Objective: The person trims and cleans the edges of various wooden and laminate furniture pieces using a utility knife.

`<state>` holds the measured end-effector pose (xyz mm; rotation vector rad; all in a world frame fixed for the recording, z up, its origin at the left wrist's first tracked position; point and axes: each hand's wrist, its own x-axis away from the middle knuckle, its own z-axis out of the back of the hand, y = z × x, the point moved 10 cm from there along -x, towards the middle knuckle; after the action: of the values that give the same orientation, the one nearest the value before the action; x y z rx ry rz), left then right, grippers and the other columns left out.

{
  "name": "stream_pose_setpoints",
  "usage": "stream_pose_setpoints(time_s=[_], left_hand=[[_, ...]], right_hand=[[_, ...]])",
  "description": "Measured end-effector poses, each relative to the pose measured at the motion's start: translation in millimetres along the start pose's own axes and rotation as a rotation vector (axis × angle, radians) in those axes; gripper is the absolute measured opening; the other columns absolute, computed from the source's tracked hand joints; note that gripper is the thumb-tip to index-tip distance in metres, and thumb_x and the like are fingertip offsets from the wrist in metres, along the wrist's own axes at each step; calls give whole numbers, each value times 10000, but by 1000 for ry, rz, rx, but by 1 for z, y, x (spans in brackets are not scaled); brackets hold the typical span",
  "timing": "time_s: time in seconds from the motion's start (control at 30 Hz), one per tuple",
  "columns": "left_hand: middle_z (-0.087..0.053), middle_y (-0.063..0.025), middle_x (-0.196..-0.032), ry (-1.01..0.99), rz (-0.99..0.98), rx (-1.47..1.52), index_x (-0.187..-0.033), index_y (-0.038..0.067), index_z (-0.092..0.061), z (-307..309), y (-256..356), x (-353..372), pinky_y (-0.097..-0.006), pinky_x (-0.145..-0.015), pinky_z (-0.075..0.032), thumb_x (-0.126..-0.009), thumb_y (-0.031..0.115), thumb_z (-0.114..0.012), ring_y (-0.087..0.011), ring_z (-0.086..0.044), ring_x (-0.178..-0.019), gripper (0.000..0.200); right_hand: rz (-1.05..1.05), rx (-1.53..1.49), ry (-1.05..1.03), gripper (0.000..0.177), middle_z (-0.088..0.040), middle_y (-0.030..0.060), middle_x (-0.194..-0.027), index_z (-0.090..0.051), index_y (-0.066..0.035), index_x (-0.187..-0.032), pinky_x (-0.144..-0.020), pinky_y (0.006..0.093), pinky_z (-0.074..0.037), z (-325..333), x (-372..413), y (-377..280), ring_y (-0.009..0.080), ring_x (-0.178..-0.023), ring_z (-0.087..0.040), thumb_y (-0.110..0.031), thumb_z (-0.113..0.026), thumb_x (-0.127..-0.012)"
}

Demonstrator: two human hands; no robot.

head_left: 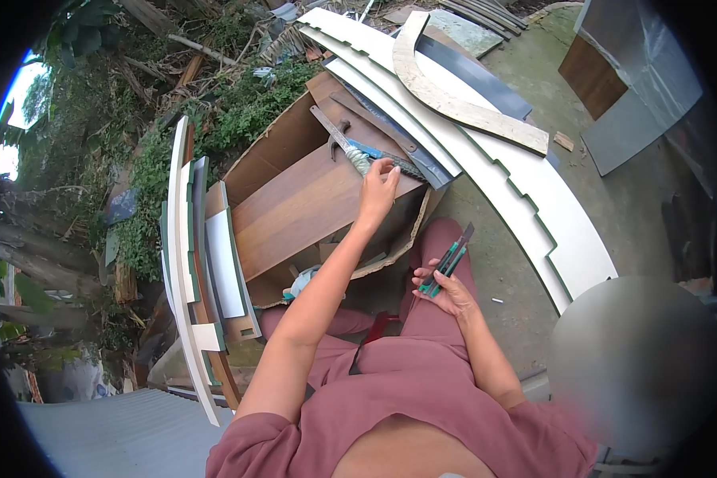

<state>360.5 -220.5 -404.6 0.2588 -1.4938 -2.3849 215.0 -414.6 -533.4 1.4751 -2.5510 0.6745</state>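
My right hand (pixel 449 293) is closed round a green-and-black utility knife (pixel 448 267), held above my thigh with its dark blade pointing up and away. My left hand (pixel 378 193) reaches over a brown wooden board (pixel 295 211). Its fingers are curled together beside a tool with a wrapped, pale green handle (pixel 358 161); whether anything is pinched in them is hidden. Close by on the board lie a blue-handled tool (pixel 365 149) and a hammer (pixel 340 137). The board rests across an open cardboard box (pixel 275 143).
Long curved white panels (pixel 502 191) with notched edges lean along the box's right side, a curved wooden piece (pixel 462 103) on top. More curved strips (pixel 187 263) stand at the left. A light blue cloth (pixel 301 283) hangs at the box's near edge. Plants (pixel 263 103) grow behind.
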Motion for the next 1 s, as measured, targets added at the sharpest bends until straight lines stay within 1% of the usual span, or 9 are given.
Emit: stream_pose_setpoints(time_s=[0.07, 0.1, 0.17, 0.2, 0.27, 0.43, 0.7, 0.9, 1.0], left_hand=[[-450, -219, -1305, 215, -410, -417, -1296, 8, -399, -6, 44, -26, -493, -942, -411, -838, 136, -574, -380, -490, -1154, 506], [-450, -219, -1305, 210, -427, -419, -1296, 8, -399, -14, 45, -40, -493, -942, -411, -838, 136, -574, -380, -490, -1154, 506], [-307, -220, -1422, 158, -504, -809, -1354, 26, -342, -43, 43, -62, -518, -1002, -343, -826, 134, -562, -387, -369, -1265, 582], [-307, -220, -1422, 156, -517, -811, -1354, 26, -342, -47, 39, -66, -518, -1002, -343, -826, 134, -562, -387, -369, -1265, 582], [-276, -203, -1449, 59, -444, -846, -1384, 55, -318, -55, 25, -74, -519, -1015, -326, -847, 128, -501, -390, -339, -1292, 572], [-364, -196, -1400, 91, -440, -871, -1386, 52, -310, -48, 16, -63, -521, -999, -339, -922, 271, -458, -354, -355, -1291, 534], [-392, -134, -1396, 51, -429, -984, -1375, 68, -340, -36, 14, -54, -561, -1009, -300, -916, 407, -469, -391, -355, -1274, 586], [-331, -138, -1435, -11, -307, -994, -1371, 64, -348, -30, -3, -54, -613, -1014, -251, -897, 482, -470, -413, -300, -1302, 644], [-286, -163, -1455, 111, -338, -878, -1393, 60, -312, -26, 23, -58, -593, -1036, -231, -894, 505, -466, -405, -240, -1339, 686]], right_hand=[[62, -138, -23, 327, -581, 144, -1137, -497, -159, -1161, -896, 503, -469, 6, -2, -8, 284, -1096, -556, -176, -638, -866], [61, -171, -34, 329, -578, 147, -1140, -496, -164, -1168, -897, 507, -469, 7, 0, -8, 287, -1097, -557, -164, -632, -869], [64, -166, -47, 329, -576, 148, -1143, -495, -162, -1174, -901, 509, -467, 9, 2, -10, 290, -1097, -557, -159, -626, -872], [51, -164, -52, 330, -575, 149, -1146, -493, -159, -1180, -905, 512, -465, 10, 3, -9, 293, -1098, -557, -155, -621, -875], [57, -160, -54, 329, -572, 151, -1151, -493, -159, -1187, -912, 515, -462, 10, 6, -12, 298, -1093, -559, -150, -612, -881], [51, -244, -90, 331, -567, 157, -1159, -496, -163, -1189, -911, 515, -460, 11, 4, -13, 307, -1103, -551, -156, -615, -880], [-10, -274, -132, 340, -560, 153, -1169, -493, -167, -1189, -913, 514, -455, 4, -5, -5, 303, -1096, -554, -167, -624, -875], [-1, -258, -140, 333, -560, 153, -1167, -494, -172, -1185, -913, 507, -454, 1, -4, -8, 299, -1102, -550, -174, -622, -878], [-14, -283, -165, 316, -561, 146, -1167, -497, -178, -1177, -911, 500, -454, 3, -8, -5, 296, -1102, -549, -174, -614, -884]])
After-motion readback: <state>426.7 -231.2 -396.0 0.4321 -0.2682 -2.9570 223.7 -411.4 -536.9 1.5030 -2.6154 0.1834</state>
